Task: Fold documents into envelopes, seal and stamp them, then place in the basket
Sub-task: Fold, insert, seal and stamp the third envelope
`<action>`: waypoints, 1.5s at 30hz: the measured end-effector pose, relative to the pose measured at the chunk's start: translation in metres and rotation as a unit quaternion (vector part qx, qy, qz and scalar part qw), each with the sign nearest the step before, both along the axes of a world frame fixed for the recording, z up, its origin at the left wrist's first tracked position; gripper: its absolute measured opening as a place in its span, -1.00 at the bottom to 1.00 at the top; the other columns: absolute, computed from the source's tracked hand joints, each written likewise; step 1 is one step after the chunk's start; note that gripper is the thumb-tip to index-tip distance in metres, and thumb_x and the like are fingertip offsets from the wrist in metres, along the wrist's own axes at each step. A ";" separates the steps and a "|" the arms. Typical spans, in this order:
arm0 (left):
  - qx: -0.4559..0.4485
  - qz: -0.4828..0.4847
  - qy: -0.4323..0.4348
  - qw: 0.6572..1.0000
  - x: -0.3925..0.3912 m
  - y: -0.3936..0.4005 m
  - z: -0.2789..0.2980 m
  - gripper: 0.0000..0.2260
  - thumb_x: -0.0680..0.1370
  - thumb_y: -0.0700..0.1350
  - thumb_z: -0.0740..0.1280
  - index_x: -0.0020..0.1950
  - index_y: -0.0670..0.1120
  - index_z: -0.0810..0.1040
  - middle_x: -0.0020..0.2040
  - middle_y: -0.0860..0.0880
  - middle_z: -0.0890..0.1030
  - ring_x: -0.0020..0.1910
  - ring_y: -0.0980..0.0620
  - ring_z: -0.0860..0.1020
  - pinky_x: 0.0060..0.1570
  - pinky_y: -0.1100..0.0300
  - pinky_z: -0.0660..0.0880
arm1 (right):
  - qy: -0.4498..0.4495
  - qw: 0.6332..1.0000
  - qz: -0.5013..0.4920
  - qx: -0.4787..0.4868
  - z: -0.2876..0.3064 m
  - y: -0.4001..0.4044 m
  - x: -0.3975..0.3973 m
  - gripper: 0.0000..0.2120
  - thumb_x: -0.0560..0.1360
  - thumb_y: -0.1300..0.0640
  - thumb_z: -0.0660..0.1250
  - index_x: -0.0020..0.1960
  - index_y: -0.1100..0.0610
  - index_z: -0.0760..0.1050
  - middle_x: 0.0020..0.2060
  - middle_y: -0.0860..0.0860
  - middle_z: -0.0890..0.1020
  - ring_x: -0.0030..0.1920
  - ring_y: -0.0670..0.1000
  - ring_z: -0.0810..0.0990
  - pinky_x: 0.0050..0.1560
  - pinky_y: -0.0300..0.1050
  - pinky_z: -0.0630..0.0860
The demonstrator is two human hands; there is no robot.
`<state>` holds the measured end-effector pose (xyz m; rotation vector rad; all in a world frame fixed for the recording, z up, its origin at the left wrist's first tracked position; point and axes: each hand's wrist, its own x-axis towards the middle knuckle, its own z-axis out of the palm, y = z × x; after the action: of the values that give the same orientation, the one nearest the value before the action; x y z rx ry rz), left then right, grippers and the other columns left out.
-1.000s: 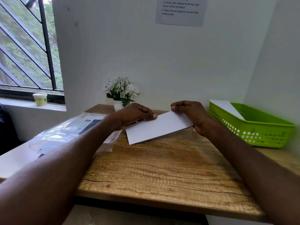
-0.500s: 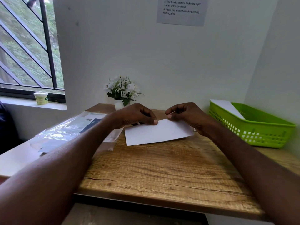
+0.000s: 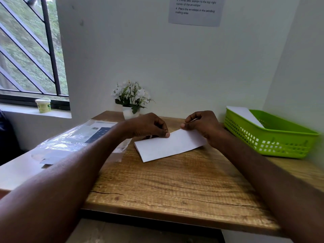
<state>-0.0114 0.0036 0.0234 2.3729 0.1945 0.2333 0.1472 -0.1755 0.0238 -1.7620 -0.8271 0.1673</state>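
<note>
Your left hand pinches the far edge of the flat white paper envelope lying on the brown wooden table. Your right hand curls over its right end, holding it. The green plastic basket sits well to the right.

Envelope mid-table; basket right.

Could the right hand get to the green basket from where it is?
Probably yes: the right hand holds the white paper just left of the green basket, with only bare table between.
</note>
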 end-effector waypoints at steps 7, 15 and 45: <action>0.020 -0.007 0.011 1.000 -0.002 0.000 0.003 -0.82 0.61 0.00 0.44 0.03 -0.09 0.71 -0.10 -0.03 0.72 -0.28 0.17 0.56 -0.25 0.23 0.47 | 0.043 0.998 -0.018 0.042 0.002 -0.001 -0.007 -0.71 0.24 0.22 0.70 -0.14 0.19 0.65 -0.14 0.05 0.71 -0.06 0.02 0.65 -0.18 -0.16 0.49; 0.042 -0.011 0.026 0.999 -0.002 -0.003 0.005 -0.82 0.64 0.05 0.39 -0.06 -0.02 0.67 -0.14 0.03 0.68 -0.20 0.13 0.56 -0.17 0.18 0.47 | 0.002 0.997 -0.042 0.058 0.003 -0.001 -0.009 -0.71 0.21 0.16 0.71 -0.21 0.10 0.62 -0.17 0.04 0.73 -0.05 0.06 0.69 -0.03 0.04 0.63; 0.258 0.076 0.068 0.961 0.020 -0.035 -0.027 -0.59 0.73 -0.03 0.15 0.58 -0.08 0.30 0.53 -0.15 0.42 0.44 -0.13 0.43 0.43 -0.07 0.38 | -0.293 0.840 0.122 -0.441 -0.026 0.016 -0.024 -0.36 0.68 -0.29 -0.21 0.68 -0.04 -0.16 0.67 0.00 -0.11 0.65 0.03 -0.12 0.60 0.19 -0.15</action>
<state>0.0086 -0.0310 -0.0031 2.8989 0.4273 0.2119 0.1230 -0.1597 -0.0025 -2.6303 -1.5984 0.1961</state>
